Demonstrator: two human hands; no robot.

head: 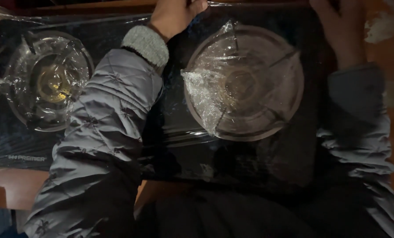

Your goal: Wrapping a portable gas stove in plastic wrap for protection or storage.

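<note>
Stove (170, 128), glass-topped, film-wrapped, likely heavy, slippery and fragile, gripped along its far edge by left hand (175, 14) and right hand (340, 26).

A black two-burner gas stove (170, 128) lies flat, wrapped in clear plastic film (205, 88).

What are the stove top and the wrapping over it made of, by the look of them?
The stove top looks like black glass: flat, dark and glossy, though the dim light leaves it open. The wrapping seems to be thin clear plastic film, crinkled and glinting over the right burner.
</note>
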